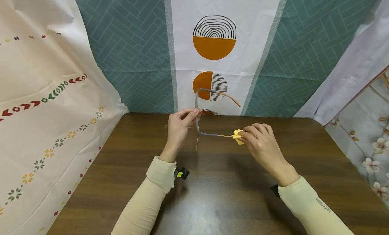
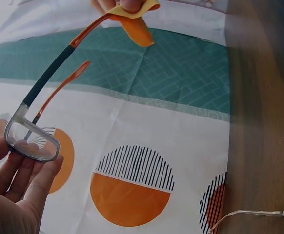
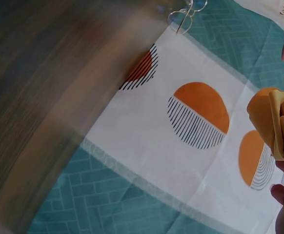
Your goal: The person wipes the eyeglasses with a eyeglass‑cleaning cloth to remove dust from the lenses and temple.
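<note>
A pair of eyeglasses (image 1: 209, 134) with blue-grey and orange temples is raised above the table. My left hand (image 1: 179, 124) pinches its frame front by the rim, and a clear lens (image 2: 40, 141) shows beside the fingertips in the left wrist view. Around the tip of the nearer temple is a folded yellow cloth (image 1: 238, 140), which my right hand (image 1: 260, 143) pinches. The other temple (image 2: 64, 85) sticks out free, its orange end bare. In the right wrist view the cloth (image 3: 265, 116) hangs folded over between thumb and fingers.
Beyond my left hand is a second pair of glasses (image 3: 183, 23) with thin round wire rims, partly hidden by that hand in the head view. A brown wooden table (image 1: 218, 181) lies below. Patterned curtains (image 1: 133, 52) hang at its back and sides.
</note>
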`<action>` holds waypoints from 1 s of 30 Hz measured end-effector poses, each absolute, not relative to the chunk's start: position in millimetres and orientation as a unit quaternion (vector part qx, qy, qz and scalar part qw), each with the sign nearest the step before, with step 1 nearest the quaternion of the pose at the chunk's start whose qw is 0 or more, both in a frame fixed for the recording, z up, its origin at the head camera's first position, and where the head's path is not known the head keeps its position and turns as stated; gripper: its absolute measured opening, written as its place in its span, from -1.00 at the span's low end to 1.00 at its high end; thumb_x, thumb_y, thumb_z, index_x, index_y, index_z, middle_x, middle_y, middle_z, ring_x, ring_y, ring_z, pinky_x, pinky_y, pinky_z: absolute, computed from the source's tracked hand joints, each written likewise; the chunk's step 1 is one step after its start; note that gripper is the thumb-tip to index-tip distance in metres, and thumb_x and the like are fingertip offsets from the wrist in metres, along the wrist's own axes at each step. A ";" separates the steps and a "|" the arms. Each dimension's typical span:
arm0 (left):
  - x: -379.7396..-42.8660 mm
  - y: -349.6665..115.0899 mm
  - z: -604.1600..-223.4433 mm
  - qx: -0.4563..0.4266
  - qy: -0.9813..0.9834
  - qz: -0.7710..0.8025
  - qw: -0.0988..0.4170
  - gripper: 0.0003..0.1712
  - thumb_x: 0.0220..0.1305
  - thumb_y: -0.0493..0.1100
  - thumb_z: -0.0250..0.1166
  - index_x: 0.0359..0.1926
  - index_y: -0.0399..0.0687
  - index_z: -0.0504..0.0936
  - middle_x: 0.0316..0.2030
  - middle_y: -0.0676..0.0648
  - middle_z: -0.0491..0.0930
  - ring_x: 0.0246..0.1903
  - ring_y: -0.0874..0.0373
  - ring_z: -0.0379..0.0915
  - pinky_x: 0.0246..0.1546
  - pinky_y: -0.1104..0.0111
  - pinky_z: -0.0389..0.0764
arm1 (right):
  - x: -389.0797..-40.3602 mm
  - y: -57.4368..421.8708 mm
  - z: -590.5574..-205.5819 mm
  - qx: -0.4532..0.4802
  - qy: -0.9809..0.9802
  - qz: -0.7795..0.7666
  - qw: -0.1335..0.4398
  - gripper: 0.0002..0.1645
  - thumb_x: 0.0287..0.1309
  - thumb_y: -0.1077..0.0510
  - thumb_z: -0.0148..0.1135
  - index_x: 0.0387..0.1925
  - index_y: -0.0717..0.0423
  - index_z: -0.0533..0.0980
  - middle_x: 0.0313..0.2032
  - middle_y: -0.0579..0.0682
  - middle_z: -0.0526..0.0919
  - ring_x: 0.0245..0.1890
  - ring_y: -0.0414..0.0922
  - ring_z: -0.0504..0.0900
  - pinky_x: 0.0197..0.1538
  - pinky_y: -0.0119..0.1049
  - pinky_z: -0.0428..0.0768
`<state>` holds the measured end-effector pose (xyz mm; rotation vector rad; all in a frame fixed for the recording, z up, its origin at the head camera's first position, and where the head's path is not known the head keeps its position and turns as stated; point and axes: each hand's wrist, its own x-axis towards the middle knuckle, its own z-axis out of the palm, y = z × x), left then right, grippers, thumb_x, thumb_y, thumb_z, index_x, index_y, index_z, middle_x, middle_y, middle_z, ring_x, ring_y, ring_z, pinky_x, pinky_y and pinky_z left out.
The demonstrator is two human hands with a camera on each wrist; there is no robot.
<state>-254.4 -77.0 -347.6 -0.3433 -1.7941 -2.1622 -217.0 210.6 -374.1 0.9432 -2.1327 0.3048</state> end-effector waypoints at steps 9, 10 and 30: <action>-253.8 -76.6 -347.9 -0.123 -0.639 -0.742 0.162 -0.76 0.43 -0.25 0.36 -0.14 -0.43 0.77 -0.28 -0.16 0.79 -0.31 0.11 0.71 -0.24 0.43 0.71 | -216.9 219.9 -374.8 0.362 -0.839 0.130 0.384 -0.69 0.05 0.29 0.54 -0.12 0.19 0.69 -0.20 0.10 0.67 -0.08 0.18 0.57 0.05 0.17 0.41; -253.9 -76.6 -348.2 -0.124 -0.644 -0.737 0.164 -0.76 0.43 -0.24 0.36 -0.14 -0.42 0.77 -0.27 -0.18 0.79 -0.31 0.14 0.71 -0.25 0.45 0.70 | -216.7 220.3 -374.8 0.362 -0.838 0.132 0.385 -0.71 0.08 0.28 0.53 -0.13 0.20 0.69 -0.20 0.10 0.68 -0.09 0.18 0.57 0.05 0.17 0.41; -256.2 -80.0 -347.2 -0.149 -0.575 -0.795 0.120 -0.75 0.48 -0.32 0.28 -0.12 -0.55 0.68 -0.26 -0.15 0.75 -0.23 -0.03 0.74 -0.10 0.25 0.75 | -224.3 218.1 -373.1 0.296 -0.809 0.305 0.406 -0.69 -0.09 0.47 0.54 -0.21 0.32 0.73 -0.27 0.14 0.71 -0.16 0.14 0.51 -0.09 -0.13 0.29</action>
